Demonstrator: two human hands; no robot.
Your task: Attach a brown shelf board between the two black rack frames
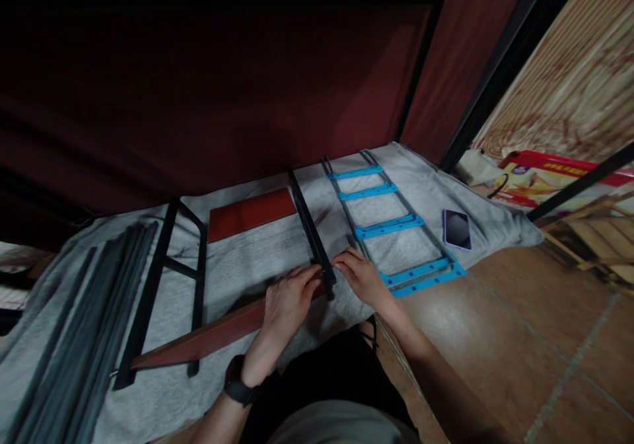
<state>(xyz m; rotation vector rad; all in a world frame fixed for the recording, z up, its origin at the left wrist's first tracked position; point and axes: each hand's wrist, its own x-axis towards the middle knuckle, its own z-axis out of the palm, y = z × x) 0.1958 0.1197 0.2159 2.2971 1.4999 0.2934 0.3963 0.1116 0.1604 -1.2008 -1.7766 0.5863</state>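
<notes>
My left hand (292,295) is closed over the right end of a long reddish-brown board (212,338), standing on its edge. That end meets a black metal side frame (310,226). On the frame's outer side, my right hand (360,275) has its fingers pinched together at the joint; whatever is between the fingertips is too small to make out. The board's other end meets a second black metal frame (163,279) with a crossbar, where a small bolt (113,372) sticks out. An orange-brown panel (250,214) lies flat between the two frames.
Dark grey tubes (94,318) lie bundled at the left on a grey cloth (341,196). Right of my hands is a grey rod frame with blue strips (389,222). A phone (456,229) rests near the cloth's edge. Beyond are a red and yellow box (549,180) and tiled floor (525,318).
</notes>
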